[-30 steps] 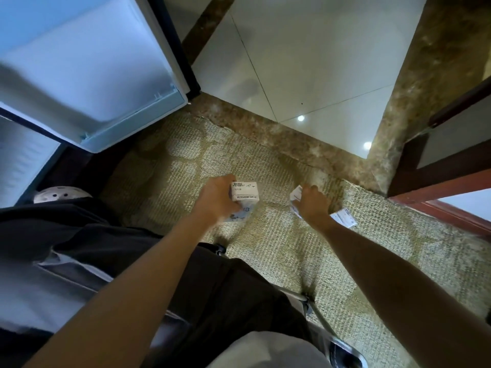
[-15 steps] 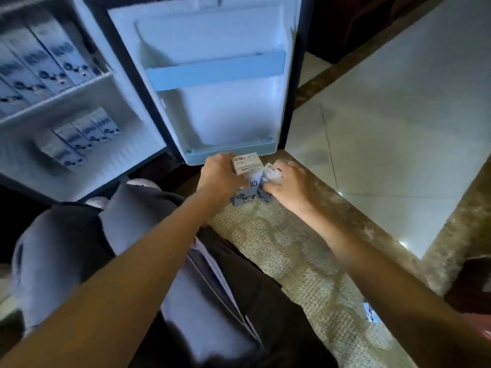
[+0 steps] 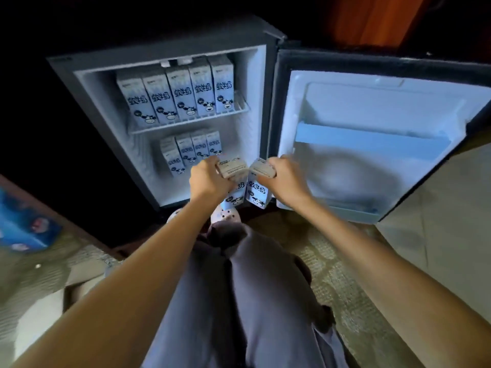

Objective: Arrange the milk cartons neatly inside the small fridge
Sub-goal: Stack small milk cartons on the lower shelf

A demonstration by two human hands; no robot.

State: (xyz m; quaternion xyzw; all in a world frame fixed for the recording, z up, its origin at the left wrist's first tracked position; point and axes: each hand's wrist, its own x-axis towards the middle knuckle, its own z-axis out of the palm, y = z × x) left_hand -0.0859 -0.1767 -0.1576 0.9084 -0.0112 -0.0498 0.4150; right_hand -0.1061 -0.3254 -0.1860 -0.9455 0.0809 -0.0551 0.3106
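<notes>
The small fridge (image 3: pixel 87 102) stands open in front of me. Several blue-and-white milk cartons (image 3: pixel 175 94) line its upper shelf, and several more (image 3: pixel 190 150) stand at the back of the lower compartment. My left hand (image 3: pixel 207 179) grips one milk carton (image 3: pixel 233 181) by its top. My right hand (image 3: pixel 285 179) grips a second carton (image 3: pixel 257 192) the same way. Both cartons hang upright, side by side, just in front of the lower compartment's right side.
The fridge door (image 3: pixel 372 144) is swung open to the right, with a pale blue rail across its inner face. My knees (image 3: pixel 239 288) are bent below the hands. A blue box (image 3: pixel 24 224) lies at the left. Woven carpet (image 3: pixel 332 274) covers the floor.
Both hands have lifted the two cartons from the carpet and carried them up to the fridge opening. The view has swung from the floor to the fridge interior.
</notes>
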